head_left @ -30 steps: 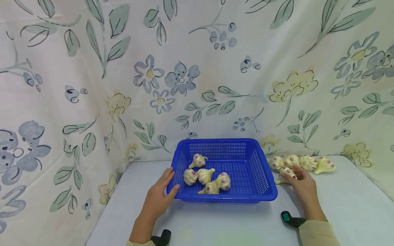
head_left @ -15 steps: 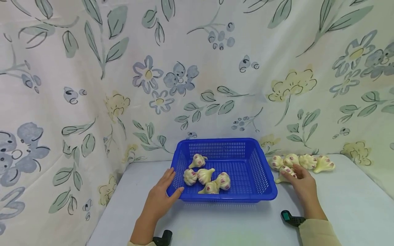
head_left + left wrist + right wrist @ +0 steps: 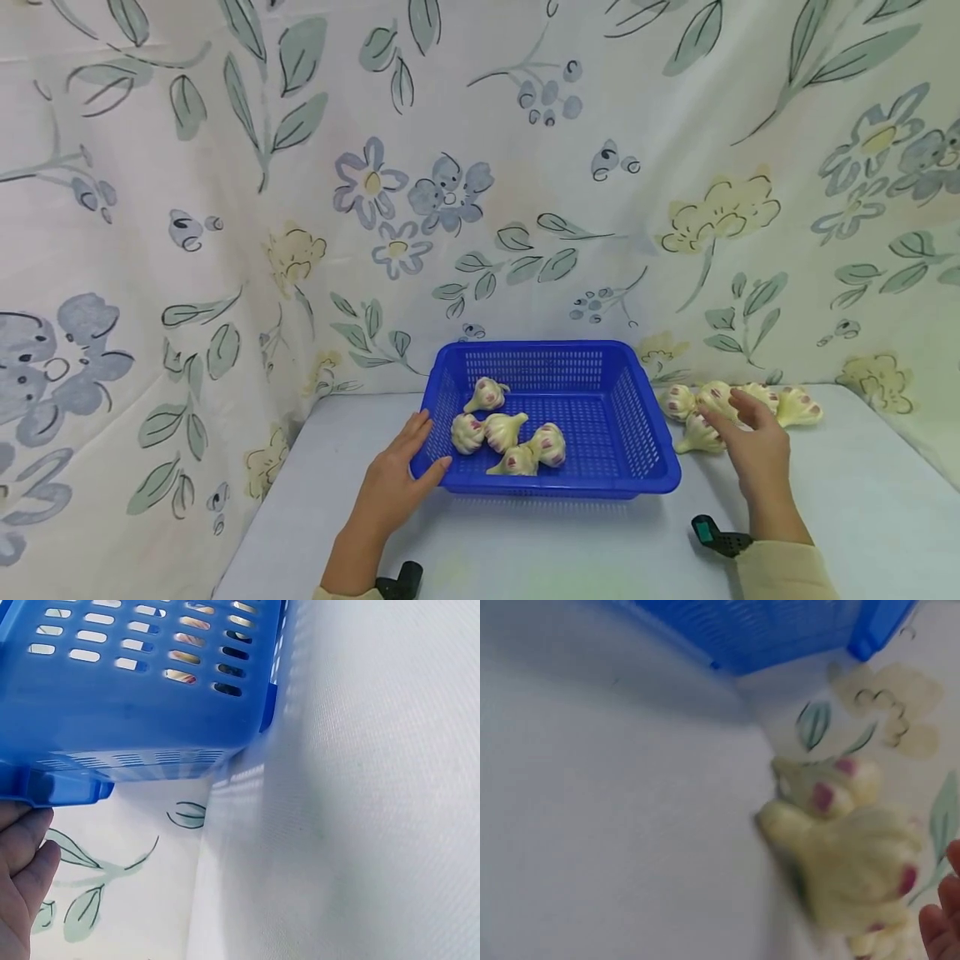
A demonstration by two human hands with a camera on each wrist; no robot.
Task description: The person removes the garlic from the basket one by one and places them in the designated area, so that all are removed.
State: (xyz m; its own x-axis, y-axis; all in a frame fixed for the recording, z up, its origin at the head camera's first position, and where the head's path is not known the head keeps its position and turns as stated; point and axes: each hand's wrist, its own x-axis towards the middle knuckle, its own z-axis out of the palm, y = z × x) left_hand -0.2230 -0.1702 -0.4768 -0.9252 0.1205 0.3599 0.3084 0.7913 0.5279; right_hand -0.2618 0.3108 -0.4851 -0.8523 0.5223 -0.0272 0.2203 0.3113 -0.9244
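At the near left corner of the blue basket (image 3: 555, 482), the left hand (image 3: 395, 475) is rested, fingers fairly straight, thumb spread over the rim. Near a garlic bulb (image 3: 697, 437) on the white worktop (image 3: 555, 550), the right hand (image 3: 759, 450) is held with fingers parted, nothing gripped. Five bulbs (image 3: 504, 431) are contained in the basket; farther back, four others (image 3: 799, 407) are lined up before a floral curtain (image 3: 480, 192).

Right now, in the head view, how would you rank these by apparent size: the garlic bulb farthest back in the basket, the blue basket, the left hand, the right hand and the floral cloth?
1. Floral cloth
2. Blue basket
3. Left hand and right hand: too alike to rank
4. Rearmost garlic bulb
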